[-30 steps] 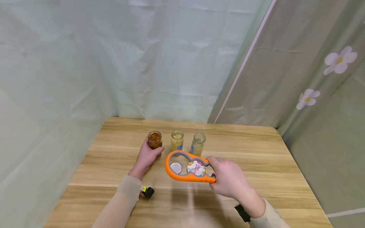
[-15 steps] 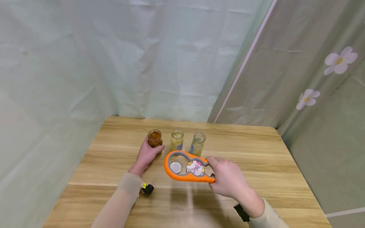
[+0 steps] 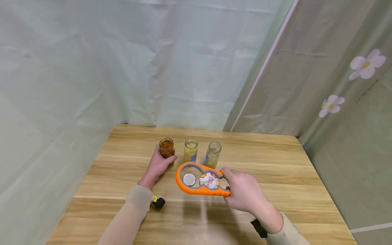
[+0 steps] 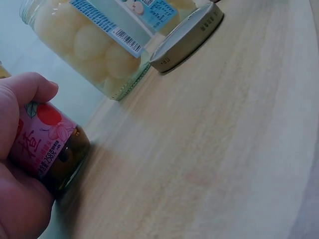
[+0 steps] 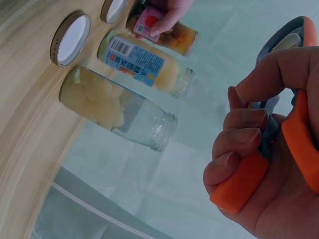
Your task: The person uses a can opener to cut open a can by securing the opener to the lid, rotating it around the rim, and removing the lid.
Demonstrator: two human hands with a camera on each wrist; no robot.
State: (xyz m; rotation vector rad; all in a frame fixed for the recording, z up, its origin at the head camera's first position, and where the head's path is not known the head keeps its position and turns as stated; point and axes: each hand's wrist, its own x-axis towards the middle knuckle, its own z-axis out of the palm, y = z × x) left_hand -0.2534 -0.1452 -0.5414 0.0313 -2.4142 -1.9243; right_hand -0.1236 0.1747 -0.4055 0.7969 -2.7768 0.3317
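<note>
My left hand (image 3: 160, 164) grips a small open jar of brown preserve (image 3: 166, 147) that stands on the wooden table (image 3: 275, 163); the left wrist view shows its pink label (image 4: 42, 149) under my thumb. My right hand (image 3: 237, 187) holds the narrow end of an orange and grey jar opener (image 3: 186, 189) just above the table; its fingers curl round the orange handle (image 5: 239, 189). A white lid (image 3: 189, 179) and a printed lid (image 3: 209, 180) show through the opener's rings; I cannot tell whether the printed one is clamped in it.
Two more open glass jars of pale fruit stand beside the brown one: a labelled middle jar (image 3: 190, 149) and a right jar (image 3: 212, 153). Lids (image 5: 73, 39) lie on the wood in front of them. Pale curtains close off the back and right.
The opener in my right hand has drifted slightly to the left. My left hand stays on the brown jar.
</note>
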